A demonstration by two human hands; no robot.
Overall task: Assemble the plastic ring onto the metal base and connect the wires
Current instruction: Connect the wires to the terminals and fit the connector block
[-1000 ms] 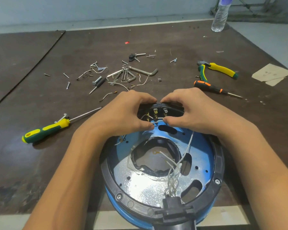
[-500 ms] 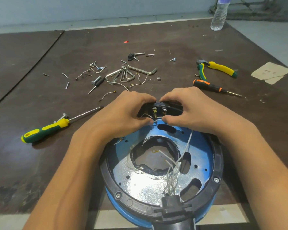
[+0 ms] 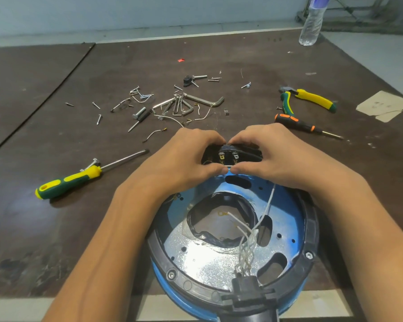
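Observation:
A round blue metal base (image 3: 286,219) with a shiny plate sits at the table's near edge. A black plastic ring (image 3: 310,231) lies around its rim, with a black connector block (image 3: 247,289) at the near side. White wires (image 3: 249,240) rise from that block; one runs up toward my right hand. At the far rim is a black terminal part (image 3: 230,155) with metal tabs. My left hand (image 3: 184,161) and my right hand (image 3: 265,156) both clasp this part from either side, fingertips almost meeting above and thumbs pressed together below it.
A yellow-green screwdriver (image 3: 72,180) lies left of the base. Loose screws, hex keys (image 3: 184,105) and wire scraps are scattered beyond my hands. Pliers (image 3: 309,99) and an orange-black screwdriver (image 3: 300,124) lie at the right, a paper scrap (image 3: 384,105) farther right, a water bottle (image 3: 312,24) at the back.
My thumbs have drawn closer together under the terminal part, and my fingertips have closed in above it. The base and wires have stayed where they were.

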